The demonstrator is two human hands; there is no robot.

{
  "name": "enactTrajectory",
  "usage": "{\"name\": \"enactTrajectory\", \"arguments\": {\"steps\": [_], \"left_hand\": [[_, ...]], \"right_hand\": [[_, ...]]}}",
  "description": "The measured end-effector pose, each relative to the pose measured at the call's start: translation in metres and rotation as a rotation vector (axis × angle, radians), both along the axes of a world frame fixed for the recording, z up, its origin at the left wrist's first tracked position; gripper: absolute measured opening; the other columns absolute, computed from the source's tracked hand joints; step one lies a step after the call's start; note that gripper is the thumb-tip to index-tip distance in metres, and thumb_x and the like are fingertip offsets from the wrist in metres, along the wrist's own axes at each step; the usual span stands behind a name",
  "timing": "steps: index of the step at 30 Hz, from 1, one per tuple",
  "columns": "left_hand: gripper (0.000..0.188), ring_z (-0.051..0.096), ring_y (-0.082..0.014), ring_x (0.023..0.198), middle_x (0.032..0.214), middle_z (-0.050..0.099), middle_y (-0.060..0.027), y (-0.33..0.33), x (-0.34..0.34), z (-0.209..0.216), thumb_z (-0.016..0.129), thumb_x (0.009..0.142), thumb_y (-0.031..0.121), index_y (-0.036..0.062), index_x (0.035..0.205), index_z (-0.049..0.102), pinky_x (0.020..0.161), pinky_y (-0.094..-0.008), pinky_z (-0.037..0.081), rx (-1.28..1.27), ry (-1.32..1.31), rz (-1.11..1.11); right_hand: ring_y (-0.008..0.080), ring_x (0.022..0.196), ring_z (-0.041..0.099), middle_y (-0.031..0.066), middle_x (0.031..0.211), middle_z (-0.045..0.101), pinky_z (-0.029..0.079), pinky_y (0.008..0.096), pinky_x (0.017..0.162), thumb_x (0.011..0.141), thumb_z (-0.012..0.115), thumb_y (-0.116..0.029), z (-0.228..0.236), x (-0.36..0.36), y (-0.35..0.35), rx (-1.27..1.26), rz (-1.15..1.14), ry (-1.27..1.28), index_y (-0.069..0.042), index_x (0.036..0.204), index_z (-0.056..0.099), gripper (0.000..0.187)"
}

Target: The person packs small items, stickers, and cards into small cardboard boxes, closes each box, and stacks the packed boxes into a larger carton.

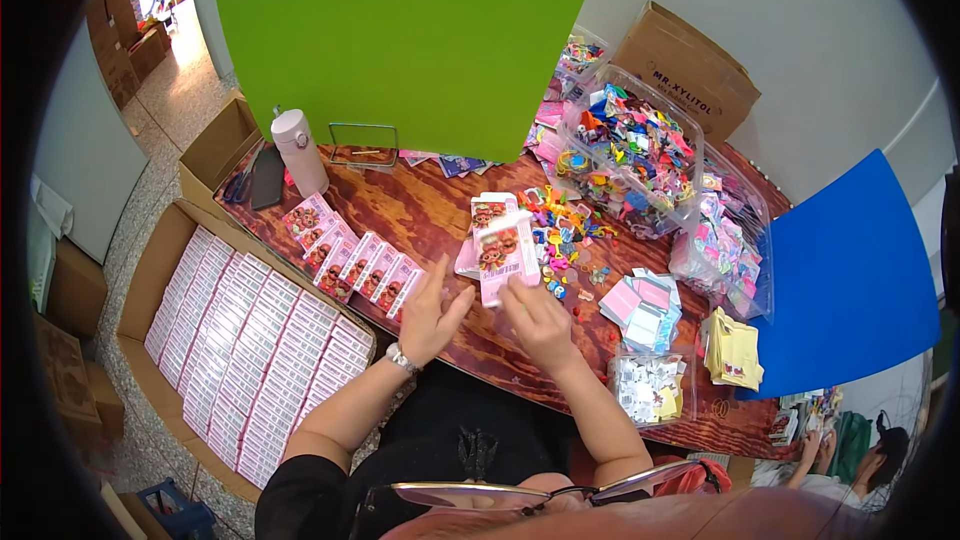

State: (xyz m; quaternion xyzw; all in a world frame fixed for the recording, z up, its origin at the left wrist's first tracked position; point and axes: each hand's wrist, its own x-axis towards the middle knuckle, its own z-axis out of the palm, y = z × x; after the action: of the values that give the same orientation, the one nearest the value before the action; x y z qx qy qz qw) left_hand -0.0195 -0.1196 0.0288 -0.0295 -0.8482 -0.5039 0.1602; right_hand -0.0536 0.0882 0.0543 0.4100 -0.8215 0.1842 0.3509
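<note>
"where are the hands?"

"both reach in from the lower edge, over a reddish wood-grain desk [425,205]. the right hand [543,328] grips the bottom edge of a pink-and-white packet [507,258], thumb and fingers pinched close; its forearm slants up and leftward."

"and the left hand [432,318]?"

"open and seemingly empty. its fingers stretch forward, the thumb spread toward the packet but apart from it. a silvery band [402,358] circles the wrist, and the forearm angles up to the right."

"where exactly is the packet?"

"in front of the body, slightly tilted, overlapping similar pink packets [490,208] behind it. small bright trinkets [565,220] lie loose just to its right."

"anything leftward?"

"a row of pink boxes [375,270] near the left hand; beyond the desk's edge, an open carton [137,315] packed with more."
</note>
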Motion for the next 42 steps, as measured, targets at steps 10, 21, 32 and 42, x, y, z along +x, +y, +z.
{"name": "enactTrajectory", "arguments": {"steps": [10,21,32,42], "left_hand": [[0.084,0.060,-0.0188,0.110,0.123,0.059,-0.0142,0.046,-0.011,0.003,0.091,0.071,0.025,-0.0054,0.133,0.043,0.095,-0.0348,0.050,0.711,-0.331,-0.214],[0.073,0.068,-0.0283,0.100,0.117,0.066,-0.0172,0.062,0.013,0.015,0.089,0.067,0.019,0.0029,0.127,0.051,0.084,-0.0380,0.056,0.223,0.146,-0.036],[0.062,0.065,-0.0343,0.099,0.114,0.061,-0.0137,0.056,0.014,0.013,0.087,0.064,0.018,0.0112,0.118,0.058,0.078,-0.0416,0.056,-0.120,0.351,-0.157],[0.077,0.063,-0.0367,0.096,0.118,0.061,-0.0178,0.055,0.016,0.003,0.086,0.067,0.019,0.0036,0.134,0.051,0.079,-0.0419,0.053,-0.206,0.496,-0.137]], "right_hand": [[0.0246,0.099,0.069,0.0111,0.114,0.067,0.056,0.0386,0.092,0.079,0.068,-0.011,-0.007,0.056,0.018,0.290,0.195,0.010,-0.003,0.102,0.072,0.024],[0.0341,0.100,0.066,0.0237,0.134,0.054,0.056,0.0413,0.084,0.079,0.079,-0.014,0.026,0.046,0.011,-0.128,-0.136,-0.068,-0.009,0.114,0.070,0.037],[0.0242,0.103,0.066,0.0179,0.124,0.062,0.054,0.0373,0.085,0.094,0.065,-0.012,0.017,0.059,0.018,-0.778,0.040,-0.786,0.000,0.116,0.065,0.025],[0.0108,0.088,0.065,0.0052,0.103,0.066,0.054,0.0249,0.071,0.094,0.067,-0.006,0.018,0.055,0.010,-0.827,-0.009,-1.110,0.000,0.114,0.065,0.021]]}}
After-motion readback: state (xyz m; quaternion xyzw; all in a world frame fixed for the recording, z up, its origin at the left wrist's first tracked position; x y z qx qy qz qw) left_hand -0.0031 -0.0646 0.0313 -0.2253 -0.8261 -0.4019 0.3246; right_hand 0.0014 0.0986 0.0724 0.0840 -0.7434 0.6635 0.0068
